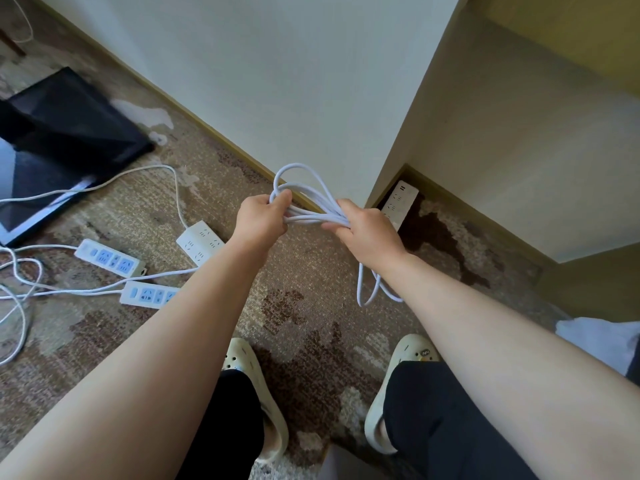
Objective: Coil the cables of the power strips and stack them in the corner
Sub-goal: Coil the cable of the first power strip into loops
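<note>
Both closed on cable (304, 206), left hand (259, 220) and right hand (367, 233) mid-coil, one strip (398, 202) cornered at two o'clock, three strips (201, 240) uncoiled at nine.

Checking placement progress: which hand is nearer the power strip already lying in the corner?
Right. The right hand sits just beside the corner power strip, overlapping its near end; the left hand is farther left, gripping the coiled cable.

Smooth white plastic cable (304, 188), rough patterned carpet (311, 271) (worn), matt wall (277, 81)
</note>
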Demonstrator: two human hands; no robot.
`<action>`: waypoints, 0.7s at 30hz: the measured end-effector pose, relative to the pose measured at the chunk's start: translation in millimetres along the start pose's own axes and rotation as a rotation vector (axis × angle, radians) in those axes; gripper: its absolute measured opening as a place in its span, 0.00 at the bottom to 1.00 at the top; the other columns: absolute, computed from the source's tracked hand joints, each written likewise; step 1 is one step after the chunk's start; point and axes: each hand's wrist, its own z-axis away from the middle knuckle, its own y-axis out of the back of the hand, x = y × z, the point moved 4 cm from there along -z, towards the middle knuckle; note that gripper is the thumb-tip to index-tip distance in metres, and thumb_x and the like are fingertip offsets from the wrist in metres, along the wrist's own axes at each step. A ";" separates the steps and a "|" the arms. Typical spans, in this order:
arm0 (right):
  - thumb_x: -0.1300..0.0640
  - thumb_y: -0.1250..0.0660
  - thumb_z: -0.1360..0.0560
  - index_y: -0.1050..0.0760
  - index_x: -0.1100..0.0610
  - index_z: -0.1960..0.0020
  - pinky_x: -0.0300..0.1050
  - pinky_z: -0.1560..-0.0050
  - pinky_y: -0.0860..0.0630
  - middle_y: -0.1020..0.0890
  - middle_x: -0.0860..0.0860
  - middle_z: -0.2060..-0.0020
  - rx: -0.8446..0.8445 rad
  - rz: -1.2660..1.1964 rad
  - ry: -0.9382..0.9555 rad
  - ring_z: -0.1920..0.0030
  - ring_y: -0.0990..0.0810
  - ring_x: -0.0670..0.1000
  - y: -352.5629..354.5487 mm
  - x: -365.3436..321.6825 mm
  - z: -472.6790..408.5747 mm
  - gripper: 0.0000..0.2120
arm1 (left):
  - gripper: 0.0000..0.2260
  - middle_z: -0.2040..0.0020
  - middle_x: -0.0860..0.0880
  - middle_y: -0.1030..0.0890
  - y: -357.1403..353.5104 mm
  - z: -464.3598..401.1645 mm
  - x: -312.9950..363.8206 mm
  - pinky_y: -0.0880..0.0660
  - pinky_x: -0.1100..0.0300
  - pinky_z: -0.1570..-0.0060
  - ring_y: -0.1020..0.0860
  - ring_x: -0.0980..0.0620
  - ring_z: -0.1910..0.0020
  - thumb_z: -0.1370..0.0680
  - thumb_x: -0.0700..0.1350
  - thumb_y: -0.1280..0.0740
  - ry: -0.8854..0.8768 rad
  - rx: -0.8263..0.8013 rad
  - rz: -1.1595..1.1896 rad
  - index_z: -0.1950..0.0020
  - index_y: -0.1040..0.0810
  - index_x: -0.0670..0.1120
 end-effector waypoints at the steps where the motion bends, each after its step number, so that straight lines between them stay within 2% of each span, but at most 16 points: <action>1: 0.45 0.35 0.20 0.25 0.57 0.43 0.50 0.67 0.29 0.22 0.52 0.65 -0.008 -0.021 -0.012 0.66 0.23 0.55 -0.8 -0.2 -1.0 0.15 | 0.14 0.78 0.53 0.30 0.3 -0.3 0.2 0.36 0.62 0.75 0.34 0.56 0.80 0.21 0.46 0.37 -0.003 0.001 -0.008 0.65 0.26 0.43; 5: 0.43 0.34 0.21 0.26 0.54 0.51 0.45 0.70 0.34 0.25 0.48 0.68 -0.072 -0.099 -0.067 0.70 0.27 0.49 -2.6 1.4 -6.4 0.14 | 0.13 0.72 0.50 0.29 2.8 -1.9 1.3 0.35 0.61 0.74 0.33 0.55 0.77 0.21 0.49 0.36 -0.019 -0.013 -0.067 0.63 0.26 0.44; 8: 0.40 0.33 0.22 0.26 0.52 0.56 0.45 0.68 0.33 0.24 0.49 0.67 -0.133 -0.134 -0.097 0.68 0.27 0.50 -0.8 4.0 -9.0 0.15 | 0.14 0.71 0.50 0.29 3.2 -2.1 0.4 0.33 0.60 0.71 0.32 0.54 0.75 0.22 0.50 0.36 -0.013 -0.019 -0.087 0.64 0.27 0.45; 12: 0.35 0.30 0.27 0.21 0.51 0.51 0.46 0.64 0.29 0.19 0.48 0.64 -0.191 -0.217 -0.102 0.65 0.22 0.49 3.7 5.0 -9.6 0.19 | 0.13 0.71 0.50 0.29 0.6 -0.8 -2.3 0.33 0.59 0.71 0.32 0.53 0.73 0.22 0.50 0.37 -0.028 -0.008 -0.148 0.63 0.28 0.44; 16: 0.33 0.37 0.24 0.23 0.54 0.56 0.45 0.66 0.33 0.25 0.47 0.71 -0.176 -0.278 -0.114 0.71 0.29 0.48 2.1 6.1 -9.8 0.23 | 0.14 0.72 0.51 0.30 -2.1 -0.7 -2.9 0.35 0.59 0.72 0.34 0.55 0.75 0.21 0.50 0.39 -0.063 -0.009 -0.165 0.65 0.31 0.47; 21: 0.37 0.35 0.22 0.22 0.61 0.53 0.46 0.66 0.34 0.28 0.50 0.71 -0.149 -0.389 -0.163 0.72 0.31 0.48 -2.7 8.7 -15.2 0.25 | 0.13 0.71 0.51 0.29 -2.5 -1.8 0.8 0.34 0.59 0.72 0.33 0.56 0.75 0.20 0.51 0.39 -0.115 -0.013 -0.158 0.62 0.29 0.46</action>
